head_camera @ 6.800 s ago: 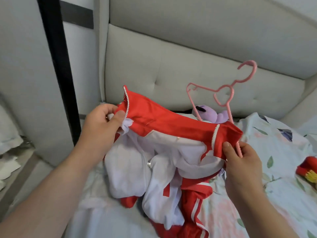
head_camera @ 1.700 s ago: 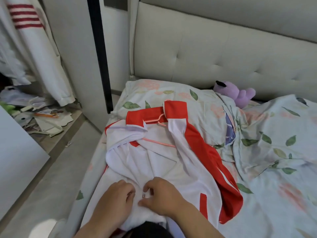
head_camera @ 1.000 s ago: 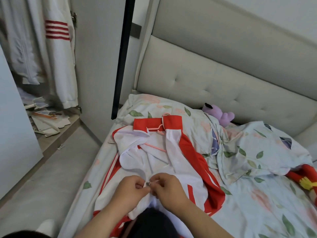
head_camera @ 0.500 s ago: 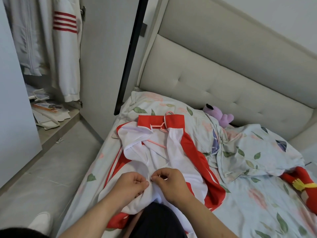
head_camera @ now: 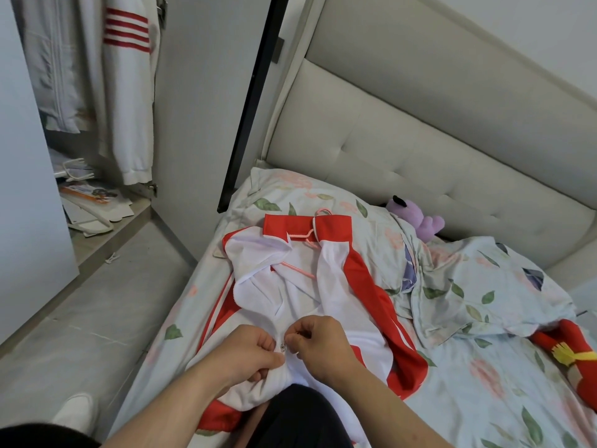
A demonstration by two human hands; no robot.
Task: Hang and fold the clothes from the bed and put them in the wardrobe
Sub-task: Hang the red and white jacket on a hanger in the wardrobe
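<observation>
Left hand: the left hand point(head_camera: 248, 354) is curled, its thumb and fingers bunching the white hem of the jacket just left of the zip
Right hand: the right hand point(head_camera: 319, 345) is curled too, thumb and forefinger pinching beside the small metal zip slider point(head_camera: 283, 346), which sits between the two hands
Step in hand: by the look of it, the person is joining the two zip ends at the bottom hem; the front gapes open above the hands, so the zip is not yet run up
Jacket: the red and white jacket point(head_camera: 342, 305) lies on its back on the bed point(head_camera: 484, 376), collar towards the headboard, hem at the person's lap
Hanger: the pink hanger point(head_camera: 302, 237) is already inside the jacket, its hook poking out above the red collar and one arm showing in the open front
Wardrobe: the wardrobe point(head_camera: 97, 92) stands open to the left of the bed, with a white garment with red stripes point(head_camera: 129, 92) hanging in it
Done so far: one garment seems hung up; this jacket is on its hanger
Left to do: zip up, lift by the hook, carry to the rail; a red item with yellow trim point(head_camera: 578, 360) lies at the right edge of the bed, perhaps next, though whether it is clothing cannot be told
</observation>
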